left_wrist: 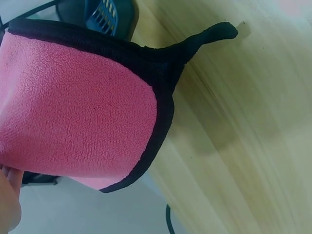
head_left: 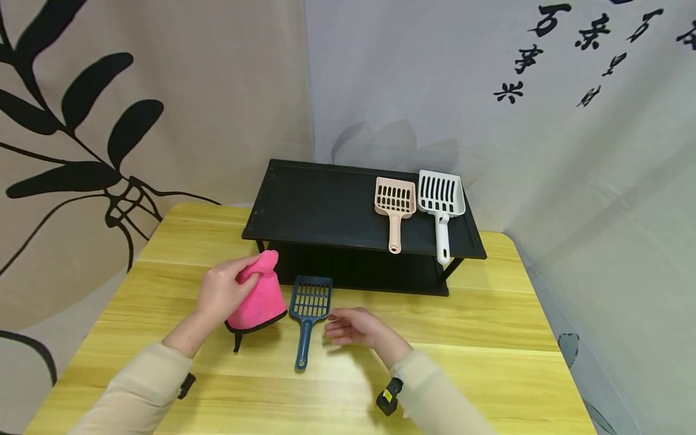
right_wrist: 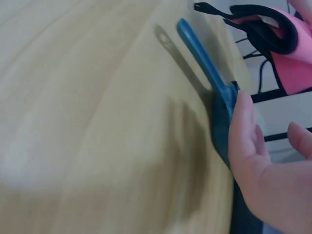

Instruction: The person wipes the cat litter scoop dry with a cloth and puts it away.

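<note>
My left hand [head_left: 222, 289] pinches a pink cloth [head_left: 260, 305] with black edging and a small hanging loop, held above the table's left side. Close to the cloth's right, a dark blue litter scoop [head_left: 311, 302] lies on the table, its handle toward me. My right hand [head_left: 361, 329] is beside that scoop's right side, fingers extended and holding nothing. In the left wrist view the cloth [left_wrist: 87, 107] fills much of the picture, with only part of the left hand showing. The right wrist view shows the right hand [right_wrist: 263, 161] by the blue scoop [right_wrist: 204, 58].
A black two-level rack [head_left: 321, 199] stands at the back of the wooden table [head_left: 478, 362]. On its top, toward the right, lie a beige litter scoop [head_left: 395, 205] and a white litter scoop [head_left: 441, 199], handles overhanging the front edge. Fabric curtains hang behind.
</note>
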Available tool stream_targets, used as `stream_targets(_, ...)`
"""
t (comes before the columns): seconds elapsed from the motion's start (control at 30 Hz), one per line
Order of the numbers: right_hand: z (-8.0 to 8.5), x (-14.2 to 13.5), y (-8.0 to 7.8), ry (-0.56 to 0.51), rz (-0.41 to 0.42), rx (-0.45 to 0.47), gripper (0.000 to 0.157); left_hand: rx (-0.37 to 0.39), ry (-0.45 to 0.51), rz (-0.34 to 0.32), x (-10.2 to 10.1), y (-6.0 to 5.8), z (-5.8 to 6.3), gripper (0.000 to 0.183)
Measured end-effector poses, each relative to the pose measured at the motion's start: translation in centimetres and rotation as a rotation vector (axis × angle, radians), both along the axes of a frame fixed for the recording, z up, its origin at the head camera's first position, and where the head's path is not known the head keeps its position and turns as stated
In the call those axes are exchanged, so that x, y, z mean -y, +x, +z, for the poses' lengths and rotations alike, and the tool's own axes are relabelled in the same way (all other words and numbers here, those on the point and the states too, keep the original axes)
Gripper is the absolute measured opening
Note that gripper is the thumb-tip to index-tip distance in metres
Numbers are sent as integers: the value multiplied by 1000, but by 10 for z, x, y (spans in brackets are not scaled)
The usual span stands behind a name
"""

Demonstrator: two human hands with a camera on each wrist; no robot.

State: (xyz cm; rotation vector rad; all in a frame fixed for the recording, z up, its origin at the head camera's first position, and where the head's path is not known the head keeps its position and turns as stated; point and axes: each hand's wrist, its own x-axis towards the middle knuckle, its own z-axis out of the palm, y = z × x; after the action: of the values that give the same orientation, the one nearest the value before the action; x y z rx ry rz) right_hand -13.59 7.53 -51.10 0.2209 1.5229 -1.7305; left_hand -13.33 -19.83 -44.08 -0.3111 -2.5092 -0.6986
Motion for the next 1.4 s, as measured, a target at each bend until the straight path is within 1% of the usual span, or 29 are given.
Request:
stream_targets(0.13, -10, 9, 6, 8, 18, 19, 44, 13, -5, 5, -1, 1, -1, 34)
stream_targets(0.3, -19, 21, 12, 6, 32, 25, 37, 25, 9, 10, -1, 1, -2, 34)
stream_targets(0.6, -23, 35, 19, 14, 24, 44, 32, 3, 5, 2, 0, 3, -4, 33)
stream_targets(0.83, -27, 42, 21, 1, -4, 59, 22, 5, 5, 5, 1, 3, -5, 33)
stream_targets(0.9, -26, 41, 21, -5, -18, 70, 23, 4, 9, 3, 1, 3, -4, 33)
stream_targets(1.0, -20, 37, 21, -18, -40, 85, 28, -2, 13, 0, 1, 4, -3, 33)
stream_targets(1.1, -13, 31, 22, -38, -87, 110, 31, -4, 13, -3, 0, 4, -1, 33)
stream_targets(1.2, -10, 25, 24, -64, -115, 125, 37, -5, 11, -7, 0, 4, -1, 33)
stream_targets(1.3, -9, 18, 25, -72, -103, 109, 45, -1, 9, -10, -1, 4, -1, 34)
stream_targets(1.4, -8, 11, 27, -46, -83, 74, 50, 6, 7, -9, -2, 4, -1, 34)
